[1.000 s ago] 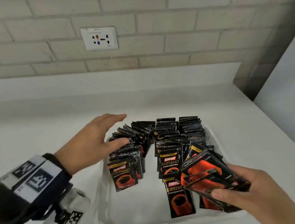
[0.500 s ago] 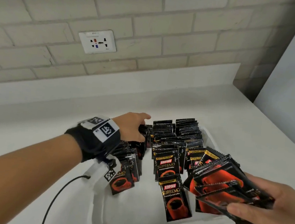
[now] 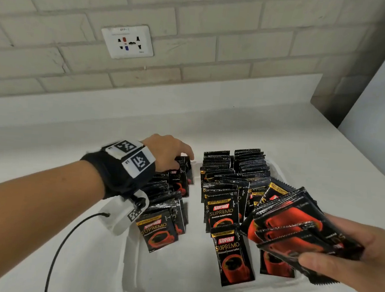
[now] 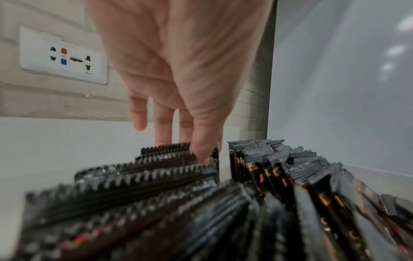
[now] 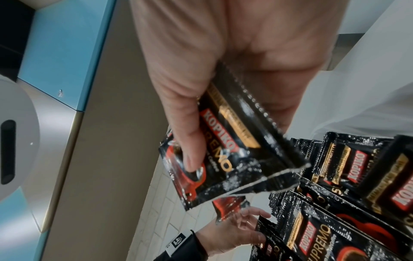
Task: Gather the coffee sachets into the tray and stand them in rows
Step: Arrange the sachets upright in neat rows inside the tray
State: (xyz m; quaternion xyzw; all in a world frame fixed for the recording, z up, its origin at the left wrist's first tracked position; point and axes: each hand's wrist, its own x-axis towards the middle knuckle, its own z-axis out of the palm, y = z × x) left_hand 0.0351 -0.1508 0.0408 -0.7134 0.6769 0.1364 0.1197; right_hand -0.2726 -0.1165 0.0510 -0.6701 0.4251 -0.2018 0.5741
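Head view: white tray (image 3: 174, 288) on the white bench (image 3: 303, 144), holding 3 rows of black sachets (image 3: 222, 209) standing or leaning on edge. Left grip (image 3: 167, 153) at the far end of the left row (image 3: 164, 213), fingers curled down over the sachet tops there. Right grip (image 3: 349, 255) near the tray's right front corner, clamped on a fanned bundle (image 3: 296, 229), thumb on top, above the right row.

Left wrist view: thumb (image 4: 201, 144) and fingers (image 4: 164, 127) pinching the serrated top edges of the far sachets; middle row (image 4: 257, 159) just right of the grip.

Right wrist view: thumb (image 5: 190, 134) pressed flat across the bundle's top sachet (image 5: 225, 159); standing rows just beyond.
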